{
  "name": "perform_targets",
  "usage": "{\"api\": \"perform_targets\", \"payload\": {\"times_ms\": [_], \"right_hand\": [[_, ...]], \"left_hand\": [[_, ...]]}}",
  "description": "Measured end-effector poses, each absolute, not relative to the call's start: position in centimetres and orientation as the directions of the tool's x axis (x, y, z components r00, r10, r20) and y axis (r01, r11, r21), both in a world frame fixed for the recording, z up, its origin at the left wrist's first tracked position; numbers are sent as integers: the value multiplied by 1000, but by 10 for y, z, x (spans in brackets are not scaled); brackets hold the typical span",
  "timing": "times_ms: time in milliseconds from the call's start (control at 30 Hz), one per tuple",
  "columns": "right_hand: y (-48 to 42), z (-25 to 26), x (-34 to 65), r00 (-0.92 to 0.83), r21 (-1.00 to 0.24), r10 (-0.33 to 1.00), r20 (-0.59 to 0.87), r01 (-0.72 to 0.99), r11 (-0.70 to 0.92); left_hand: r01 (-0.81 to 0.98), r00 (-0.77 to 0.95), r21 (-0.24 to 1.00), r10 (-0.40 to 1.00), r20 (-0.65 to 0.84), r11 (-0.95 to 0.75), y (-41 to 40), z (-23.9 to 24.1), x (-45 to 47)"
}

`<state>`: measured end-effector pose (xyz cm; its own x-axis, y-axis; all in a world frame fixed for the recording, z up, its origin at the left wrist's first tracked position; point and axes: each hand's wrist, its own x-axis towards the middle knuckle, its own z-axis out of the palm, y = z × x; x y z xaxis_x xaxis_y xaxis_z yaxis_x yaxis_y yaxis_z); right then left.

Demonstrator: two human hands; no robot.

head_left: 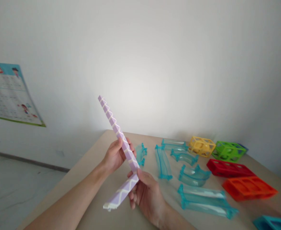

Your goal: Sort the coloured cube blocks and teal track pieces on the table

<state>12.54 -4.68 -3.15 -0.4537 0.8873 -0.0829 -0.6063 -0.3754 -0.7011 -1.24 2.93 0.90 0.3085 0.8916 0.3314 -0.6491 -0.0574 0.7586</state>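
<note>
Both my hands are raised over the near left part of a beige table (92, 156). My left hand (115, 156) is closed on a long lilac track piece (115, 127) with stepped edges and white trim, which slants up and to the left. My right hand (146, 195) is closed on a shorter lilac piece (121, 193) with a white zigzag pattern, pointing down and left. The two lilac pieces meet end to end between my hands.
Several clear teal curved track pieces (163, 161) lie spread over the table's middle. Further right sit a yellow lattice block (202, 146), a green one (228, 150), a red frame (227, 167), an orange frame (249, 187) and a teal block (273, 223). A poster (8, 94) hangs on the left wall.
</note>
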Motion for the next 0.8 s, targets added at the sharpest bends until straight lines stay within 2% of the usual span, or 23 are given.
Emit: {"api": "perform_targets", "payload": {"times_ms": [200,433,500,600,800], "right_hand": [[-44,-33,123,-298,-842,954,26,-521,-140],[-48,-32,121,-185,-970,979,86,-239,40],[-50,-32,120,-212,-982,975,71,-186,31],[-49,-34,118,-286,-979,958,-6,-194,-64],[-41,-38,118,-383,-935,916,-123,-264,-236]], "left_hand": [[-736,300,677,901,314,9,29,10,-14],[-803,387,558,895,221,209,21,20,-9],[-813,403,523,895,189,255,19,21,-6],[-831,364,501,917,160,243,17,19,-5],[-822,301,540,943,142,181,14,13,-4]]}}
